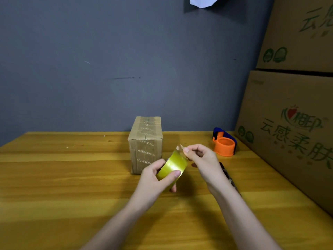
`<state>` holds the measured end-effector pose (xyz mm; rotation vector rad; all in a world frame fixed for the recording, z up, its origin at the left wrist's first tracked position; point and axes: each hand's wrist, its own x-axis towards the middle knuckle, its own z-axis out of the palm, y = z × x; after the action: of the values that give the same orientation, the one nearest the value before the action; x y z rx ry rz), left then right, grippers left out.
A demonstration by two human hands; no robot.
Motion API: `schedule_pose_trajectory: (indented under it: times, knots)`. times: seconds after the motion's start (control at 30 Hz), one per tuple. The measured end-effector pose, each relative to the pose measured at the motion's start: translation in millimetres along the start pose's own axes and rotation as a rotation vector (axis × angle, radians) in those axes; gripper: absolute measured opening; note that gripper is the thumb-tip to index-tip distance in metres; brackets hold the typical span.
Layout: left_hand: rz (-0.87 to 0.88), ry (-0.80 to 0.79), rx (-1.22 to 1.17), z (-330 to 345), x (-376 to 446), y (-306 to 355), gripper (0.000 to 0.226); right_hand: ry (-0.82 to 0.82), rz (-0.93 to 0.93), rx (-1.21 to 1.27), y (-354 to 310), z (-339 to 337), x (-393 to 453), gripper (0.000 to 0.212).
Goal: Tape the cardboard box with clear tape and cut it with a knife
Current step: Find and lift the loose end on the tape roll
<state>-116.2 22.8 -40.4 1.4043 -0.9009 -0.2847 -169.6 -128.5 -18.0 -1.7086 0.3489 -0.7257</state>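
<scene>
Now, left hand [156, 177]: fingers wrapped around yellowish clear tape roll [172, 167], above the wooden table [72, 177].
Right hand [200, 157]: thumb and forefinger pinched on the tape's loose end.
Small brown cardboard box [146, 143]: shut, upright on the table behind the roll.

Your right forearm [234, 201] hides most of a dark slim object [227, 175] beside the orange round tape dispenser [224, 144]; you cannot identify it.

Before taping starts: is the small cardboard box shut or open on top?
Shut: the small cardboard box stands upright with its top flaps flat, meeting along the centre seam.
</scene>
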Motion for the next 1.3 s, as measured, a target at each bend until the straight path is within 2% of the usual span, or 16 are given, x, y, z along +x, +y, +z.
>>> schedule_pose_trajectory:
  times: [0.37,0.6,0.67,0.73,0.8,0.83,0.9,1.0,1.07,1.2,1.3]
  knots:
    - [-0.016,-0.007,0.034,-3,-4,-2,0.014,-0.074,0.174,0.054,21,10,-6,0.015]
    - [0.016,-0.066,0.019,7,-4,-2,0.013,0.058,0.363,0.21,34,15,-2,0.009]
    - [-0.003,-0.068,-0.022,7,-2,-4,0.014,0.131,0.318,0.236,36,10,0,0.014]
    - [-0.035,-0.084,-0.008,5,-1,-10,0.028,0.282,0.118,0.146,33,5,-3,0.019]
    - [-0.037,-0.09,0.126,3,-3,-18,0.044,0.363,-0.148,-0.056,29,5,-13,0.019]
    - [-0.028,-0.073,0.207,3,-4,-20,0.051,0.333,-0.255,-0.154,26,7,-20,0.023]
    - [0.002,-0.027,0.403,6,-4,-20,0.065,0.153,-0.361,-0.308,21,17,-30,0.04]
    - [-0.02,-0.03,0.893,13,-3,-15,0.073,-0.057,-0.358,-0.496,19,35,-37,0.071]
    - [0.008,-0.025,1.086,17,-5,-13,0.073,-0.037,-0.33,-0.512,19,40,-38,0.076]
    - [0.119,-0.055,1.22,25,-6,-4,0.067,0.061,-0.234,-0.387,12,37,-38,0.066]
    - [0.306,-0.038,1.244,19,-8,-10,0.048,0.014,-0.096,-0.279,17,32,-29,0.066]
